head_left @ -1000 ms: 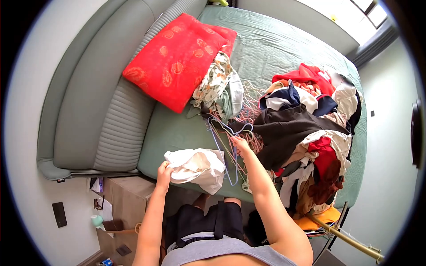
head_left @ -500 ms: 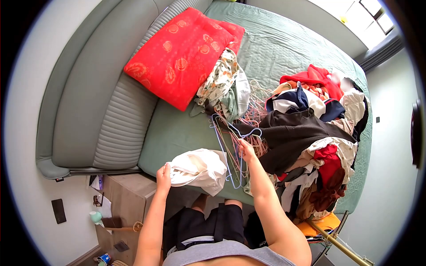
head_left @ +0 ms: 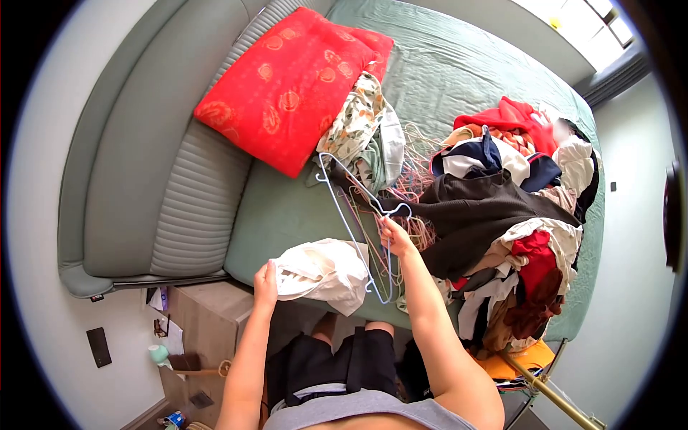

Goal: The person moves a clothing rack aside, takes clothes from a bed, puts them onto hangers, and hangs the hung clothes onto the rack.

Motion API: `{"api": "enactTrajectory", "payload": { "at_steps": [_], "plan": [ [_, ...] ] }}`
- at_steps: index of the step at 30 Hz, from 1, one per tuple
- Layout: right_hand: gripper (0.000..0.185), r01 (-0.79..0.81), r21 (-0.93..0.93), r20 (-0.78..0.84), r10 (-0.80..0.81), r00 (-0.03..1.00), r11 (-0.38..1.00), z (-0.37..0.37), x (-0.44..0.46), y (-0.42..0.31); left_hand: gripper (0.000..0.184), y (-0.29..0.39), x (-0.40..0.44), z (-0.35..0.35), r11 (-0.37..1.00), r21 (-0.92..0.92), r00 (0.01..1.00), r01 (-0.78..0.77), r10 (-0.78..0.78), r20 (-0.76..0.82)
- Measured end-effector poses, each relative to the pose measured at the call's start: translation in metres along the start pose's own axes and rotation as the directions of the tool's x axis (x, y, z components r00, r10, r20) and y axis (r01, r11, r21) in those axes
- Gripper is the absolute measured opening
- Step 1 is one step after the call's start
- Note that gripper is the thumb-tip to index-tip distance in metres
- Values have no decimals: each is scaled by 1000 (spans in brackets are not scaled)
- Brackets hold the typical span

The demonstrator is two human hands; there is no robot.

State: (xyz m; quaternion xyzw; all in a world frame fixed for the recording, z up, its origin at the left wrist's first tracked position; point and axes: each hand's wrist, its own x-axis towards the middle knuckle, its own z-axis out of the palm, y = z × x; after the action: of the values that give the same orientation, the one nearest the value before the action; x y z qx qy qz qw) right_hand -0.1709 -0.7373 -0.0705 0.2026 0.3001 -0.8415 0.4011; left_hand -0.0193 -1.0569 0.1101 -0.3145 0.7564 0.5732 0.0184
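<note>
My left hand (head_left: 266, 285) is closed on the left edge of a white garment (head_left: 326, 272), which hangs bunched over the near edge of the bed. In my right hand (head_left: 394, 236) is a pale blue hanger (head_left: 345, 223), gripped near its hook, with its long side slanting down beside the garment's right edge. Beyond that hand, a tangle of pink and white hangers (head_left: 417, 172) lies on the green bed sheet (head_left: 269, 208). A black garment (head_left: 480, 215) spreads just to the right of my right hand.
A folded red blanket (head_left: 294, 86) and a patterned cloth (head_left: 355, 118) lie near the grey headboard (head_left: 165, 143). Mixed clothes (head_left: 530, 258) are heaped at the right. A wooden cabinet (head_left: 208, 315) stands at lower left, a metal rail (head_left: 552, 394) at lower right.
The blue hanger has come up off the bed, its far end swinging up and left towards the patterned cloth. The white garment stays in my left hand, nearly in place.
</note>
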Motion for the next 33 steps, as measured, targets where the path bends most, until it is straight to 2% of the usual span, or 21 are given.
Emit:
{"api": "enactTrajectory", "payload": {
  "at_steps": [2,4,5,6,8,9,10,12,14,15,16,18,21,24,25,28,30,32,33],
  "plan": [
    [19,-9,-43,23,10,1000,999,14,20,-4,38,0,0,3,999,-6,998,-39,39,-45],
    [18,-12,-181,16,15,1000,983,32,31,-5,37,-4,1,1,998,18,993,-66,67,-102],
    [18,55,-333,15,-54,998,941,44,34,-3,37,-9,1,-2,996,43,988,-72,77,-134],
    [20,87,-381,45,-75,996,921,62,27,-3,38,-11,1,-4,995,67,982,-79,89,-165],
    [21,273,-589,108,-261,959,760,92,13,5,35,-6,-1,-9,972,207,979,-112,144,-146],
    [19,379,-611,181,-343,922,695,91,14,14,33,-2,-4,-10,954,272,976,-129,170,-132],
    [13,365,-633,108,-389,915,682,108,-8,15,31,2,-6,-13,909,393,975,-140,195,-105],
    [11,339,-547,94,-347,933,765,115,-38,18,26,13,-6,-15,778,605,969,-169,244,-43],
    [16,387,-485,165,-353,921,784,116,-63,20,24,16,-1,-11,762,567,912,-312,407,-44],
    [19,409,-479,120,-404,907,776,124,-78,18,23,18,0,-11,743,553,876,-377,480,-48],
    [23,428,-472,73,-450,890,771,136,-98,17,24,22,1,-11,751,549,884,-366,465,-47],
    [30,497,-350,43,-516,855,794,153,-130,12,25,29,5,-9,714,524,820,-464,570,-49],
    [30,616,-287,-63,-656,752,733,181,-174,15,25,45,8,-2,683,493,762,-540,645,-60],
    [30,707,-248,-161,-748,644,663,199,-197,35,25,60,5,13,650,436,716,-622,698,-19],
    [30,708,-278,-167,-758,630,650,206,-204,42,25,70,-2,19,631,394,694,-669,720,25],
    [26,752,-194,-179,-776,604,630,218,-198,69,25,99,-33,44,548,320,617,-773,766,179],
    [24,745,-190,-238,-766,597,639,229,-188,84,26,106,-61,66,577,143,589,-804,742,320],
    [23,792,-187,-280,-804,524,582,228,-173,100,27,117,-95,84,552,56,543,-832,789,286],
    [24,809,-70,-320,-781,536,584,231,-177,98,30,118,-94,85,557,25,533,-830,779,329]
  ]
}}
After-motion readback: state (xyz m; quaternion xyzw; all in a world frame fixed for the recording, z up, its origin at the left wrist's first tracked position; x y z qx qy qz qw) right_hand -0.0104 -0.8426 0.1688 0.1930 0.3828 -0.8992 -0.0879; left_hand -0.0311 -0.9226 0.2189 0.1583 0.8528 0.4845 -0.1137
